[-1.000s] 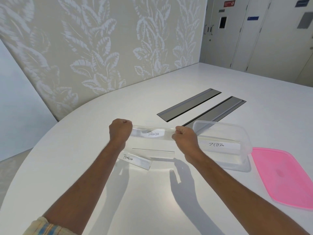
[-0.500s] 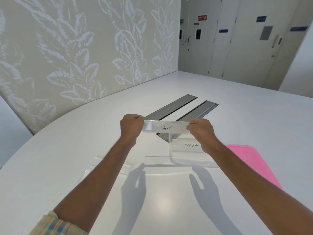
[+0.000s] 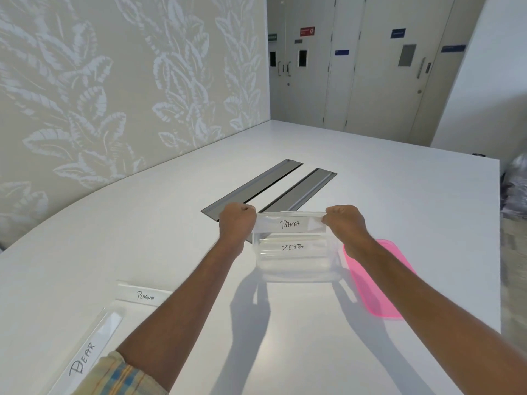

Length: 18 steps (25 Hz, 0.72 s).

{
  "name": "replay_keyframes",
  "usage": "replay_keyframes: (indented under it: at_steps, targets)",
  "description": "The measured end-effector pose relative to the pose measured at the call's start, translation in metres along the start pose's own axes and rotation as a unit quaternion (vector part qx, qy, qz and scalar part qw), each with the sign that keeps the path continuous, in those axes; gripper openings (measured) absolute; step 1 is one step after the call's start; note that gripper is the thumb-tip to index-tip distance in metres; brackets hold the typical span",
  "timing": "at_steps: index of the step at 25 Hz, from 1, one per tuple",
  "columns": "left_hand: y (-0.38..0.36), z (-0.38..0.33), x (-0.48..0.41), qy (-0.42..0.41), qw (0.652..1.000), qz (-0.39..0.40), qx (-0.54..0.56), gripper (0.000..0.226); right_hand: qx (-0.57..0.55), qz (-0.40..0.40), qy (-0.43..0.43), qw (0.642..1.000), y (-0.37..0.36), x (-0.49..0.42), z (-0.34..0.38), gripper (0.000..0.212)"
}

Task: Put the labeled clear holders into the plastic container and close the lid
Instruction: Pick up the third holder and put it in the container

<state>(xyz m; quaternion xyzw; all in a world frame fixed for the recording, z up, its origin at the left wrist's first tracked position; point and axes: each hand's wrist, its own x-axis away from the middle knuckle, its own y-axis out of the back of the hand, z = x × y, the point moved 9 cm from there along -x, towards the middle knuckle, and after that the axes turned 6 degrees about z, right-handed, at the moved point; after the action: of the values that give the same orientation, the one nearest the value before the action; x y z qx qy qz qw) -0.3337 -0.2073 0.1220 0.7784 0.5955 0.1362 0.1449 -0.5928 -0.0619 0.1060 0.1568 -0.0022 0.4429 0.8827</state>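
PANDA holder (image 3: 290, 223), clear with a handwritten label, spans the gap between your two grips. Your left grip (image 3: 237, 223) is curled tight round its left end and your right grip (image 3: 345, 222) round its right end, holding it level. It sits over the far side of the plastic container (image 3: 299, 273); you cannot tell whether it touches the rim. The container stands on the bench (image 3: 399, 195) just below the grips and nearer to you, with the ZEBRA holder (image 3: 292, 247) lying inside it.

Beside the container, below your right grip, the pink lid (image 3: 376, 283) lies flat, partly hidden by your forearm. Well to the left of your left grip and nearer to you lie the PENGUIN holder (image 3: 145, 295) and the BEAR holder (image 3: 88, 352), both on the bench.

The bench is white and smooth, curved along its left edge, and carries the shadows of your arms. Just beyond the grips two grey recessed panels (image 3: 253, 186) run side by side. Left of the grips stands a wall with a pale leaf pattern (image 3: 114, 95); far behind them are pale doors (image 3: 385, 67) with small red and blue signs.
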Motion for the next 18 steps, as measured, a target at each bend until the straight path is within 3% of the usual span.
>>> replay_keyframes:
  at_steps: [2, 5, 8, 11, 13, 18]
  targets:
    - [-0.012, 0.004, -0.001, 0.005, 1.0, 0.011, -0.008, 0.016, 0.015, -0.003, 0.001, 1.0, 0.004, -0.003, -0.003, 0.039]
    - [-0.028, 0.014, -0.004, 0.01, 1.0, 0.024, -0.01, 0.012, 0.029, -0.003, -0.013, 0.999, 0.008, -0.012, -0.015, 0.033]
    - [-0.034, 0.024, -0.008, 0.027, 1.0, 0.015, 0.003, 0.014, 0.042, -0.001, -0.026, 0.999, 0.006, -0.023, -0.032, 0.042]
    - [-0.039, 0.034, -0.009, 0.036, 0.999, 0.012, 0.006, 0.011, 0.057, -0.033, -0.022, 0.998, 0.009, -0.027, -0.039, 0.014]
    - [-0.042, 0.04, -0.008, 0.043, 0.999, 0.015, 0.001, 0.014, 0.084, -0.035, -0.013, 0.996, 0.006, -0.03, -0.04, 0.042]
    - [-0.048, 0.036, 0.0, 0.053, 0.998, 0.035, 0.011, 0.028, 0.19, -0.024, 0.021, 0.981, -0.004, -0.026, -0.031, 0.051]
